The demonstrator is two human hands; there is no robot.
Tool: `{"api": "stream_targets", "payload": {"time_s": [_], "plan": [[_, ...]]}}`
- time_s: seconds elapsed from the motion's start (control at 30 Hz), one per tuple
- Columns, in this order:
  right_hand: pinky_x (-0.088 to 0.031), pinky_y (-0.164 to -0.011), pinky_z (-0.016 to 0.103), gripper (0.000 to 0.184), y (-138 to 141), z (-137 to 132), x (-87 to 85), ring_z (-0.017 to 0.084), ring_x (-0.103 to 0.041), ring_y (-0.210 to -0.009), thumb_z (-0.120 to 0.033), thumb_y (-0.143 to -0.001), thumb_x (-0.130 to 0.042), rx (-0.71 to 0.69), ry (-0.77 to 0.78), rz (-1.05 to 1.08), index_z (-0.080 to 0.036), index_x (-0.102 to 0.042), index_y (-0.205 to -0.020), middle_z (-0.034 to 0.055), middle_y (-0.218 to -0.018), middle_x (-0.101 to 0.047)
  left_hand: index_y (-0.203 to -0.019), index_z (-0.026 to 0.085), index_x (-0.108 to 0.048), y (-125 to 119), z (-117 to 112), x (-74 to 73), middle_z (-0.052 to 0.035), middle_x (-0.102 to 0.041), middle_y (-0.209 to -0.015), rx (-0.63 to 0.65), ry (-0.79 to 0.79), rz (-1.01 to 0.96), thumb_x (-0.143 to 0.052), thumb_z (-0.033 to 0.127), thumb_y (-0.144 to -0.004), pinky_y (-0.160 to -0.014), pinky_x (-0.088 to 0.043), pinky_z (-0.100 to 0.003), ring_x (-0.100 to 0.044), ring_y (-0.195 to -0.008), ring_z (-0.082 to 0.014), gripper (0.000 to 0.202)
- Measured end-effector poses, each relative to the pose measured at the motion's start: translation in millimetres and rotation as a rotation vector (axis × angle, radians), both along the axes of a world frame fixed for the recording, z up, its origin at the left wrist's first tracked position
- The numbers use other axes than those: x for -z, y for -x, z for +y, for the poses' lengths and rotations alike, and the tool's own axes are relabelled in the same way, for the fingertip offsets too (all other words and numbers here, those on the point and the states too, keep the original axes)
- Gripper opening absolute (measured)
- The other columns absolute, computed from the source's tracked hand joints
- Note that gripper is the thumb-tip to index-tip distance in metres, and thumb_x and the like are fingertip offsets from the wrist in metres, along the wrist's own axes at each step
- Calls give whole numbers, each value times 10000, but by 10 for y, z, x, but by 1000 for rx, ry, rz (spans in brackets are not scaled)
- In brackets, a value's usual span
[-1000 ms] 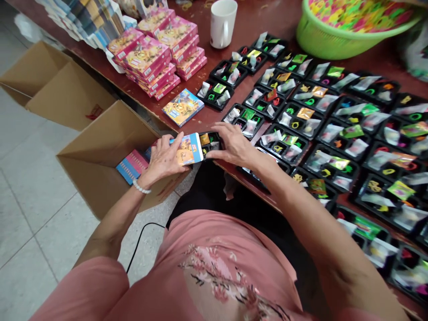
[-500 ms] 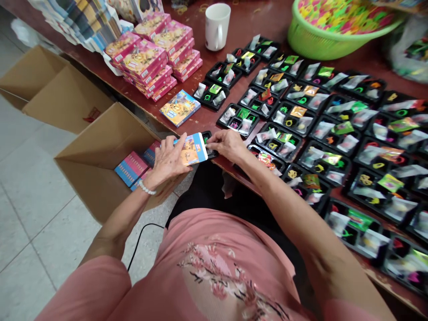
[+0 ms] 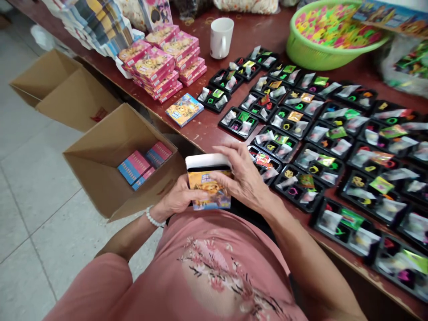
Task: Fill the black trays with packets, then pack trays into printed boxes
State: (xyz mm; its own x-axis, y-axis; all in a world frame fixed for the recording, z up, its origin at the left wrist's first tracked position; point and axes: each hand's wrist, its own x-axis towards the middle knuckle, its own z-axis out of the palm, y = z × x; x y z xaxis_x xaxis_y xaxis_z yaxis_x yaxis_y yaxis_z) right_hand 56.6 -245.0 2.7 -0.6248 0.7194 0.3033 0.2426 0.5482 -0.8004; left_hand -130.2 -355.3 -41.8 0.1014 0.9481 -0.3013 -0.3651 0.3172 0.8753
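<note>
Gripping a flat printed cardboard box (image 3: 207,185), both hands' fingers (image 3: 230,176) curl round it

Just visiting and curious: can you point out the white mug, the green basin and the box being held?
white mug (image 3: 220,38), head view, its side wall.
green basin (image 3: 317,58), head view, its outer wall.
held box (image 3: 202,180), head view, its printed yellow front.
</note>
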Motion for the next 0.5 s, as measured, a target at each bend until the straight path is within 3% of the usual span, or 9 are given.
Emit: {"api": "stream_targets", "payload": {"time_s": [0.13,0.2,0.3,0.5], "plan": [[-629,-879,415,712,-247,-423,313,243,-694,-1052,-481,-956,-766,61,451,213,-350,-382,-1541,83,-1262,-633,-1349,205,-593,-229,-216,-37,-118,-759,-1274,-81,55,-121,-962,270,-729,-940,-652,-403,-773,-1077,-281,724],[-647,-840,371,699,-297,-627,445,208,-719,-998,-461,-916,-820,176,611,344,-363,-390,-1459,64,-1273,-631,-1461,256,-472,-283,-333,21,-103,-736,-1312,-171,-5,-45,-965,261,-738,-928,-650,-357,-765,-1109,-256,875],[-655,-840,321,543,-298,-817,534,175,-740,-954,-464,-876,-859,286,722,491,-329,-469,-1228,36,-1208,-677,-1586,334,-275,-306,-469,126,-87,-719,-1301,-236,-107,86,-928,271,-804,-871,-656,-326,-778,-1033,-216,1021],[-652,-871,326,490,-339,-850,531,188,-755,-989,-483,-863,-867,264,773,519,-307,-568,-1209,48,-1189,-750,-1534,333,-384,-193,-457,121,-87,-726,-1271,-116,-234,217,-900,294,-838,-837,-656,-306,-782,-989,-203,868]]}}
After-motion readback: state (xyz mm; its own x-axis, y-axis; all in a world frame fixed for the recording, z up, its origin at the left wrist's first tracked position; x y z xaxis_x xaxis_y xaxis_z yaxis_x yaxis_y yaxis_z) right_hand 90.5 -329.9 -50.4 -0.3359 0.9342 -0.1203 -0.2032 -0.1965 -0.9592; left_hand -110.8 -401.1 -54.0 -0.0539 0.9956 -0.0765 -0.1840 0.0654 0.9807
